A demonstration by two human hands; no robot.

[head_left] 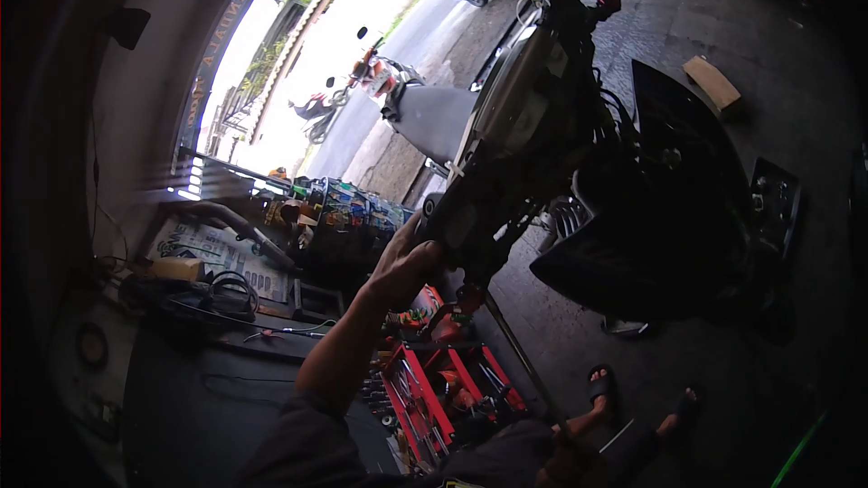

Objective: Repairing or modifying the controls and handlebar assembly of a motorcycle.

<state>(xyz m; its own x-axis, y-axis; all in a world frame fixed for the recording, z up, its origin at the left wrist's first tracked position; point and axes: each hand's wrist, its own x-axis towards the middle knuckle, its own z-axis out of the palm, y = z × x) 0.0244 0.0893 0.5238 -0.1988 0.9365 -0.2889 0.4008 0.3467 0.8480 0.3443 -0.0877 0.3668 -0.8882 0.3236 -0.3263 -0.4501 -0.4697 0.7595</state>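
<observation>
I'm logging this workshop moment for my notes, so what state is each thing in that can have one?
Left hand: raised, fingers wrapped on the motorcycle's underside.
Right hand: not in view.
Motorcycle: tilted in the picture, body panels off, frame and wiring bare.
Black body panel: detached, lying on the floor.
Red toolbox: open, trays spread, tools showing.
Cardboard box: closed, on the floor.
Sandals: worn on the person's feet.

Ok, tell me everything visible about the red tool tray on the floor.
The red tool tray sits open on the workshop floor, below the left hand and the stripped motorcycle. It looks like painted metal, split by ridges into long compartments holding hand tools, too small to tell apart. It lies skewed in the picture. No hand touches it.
</observation>
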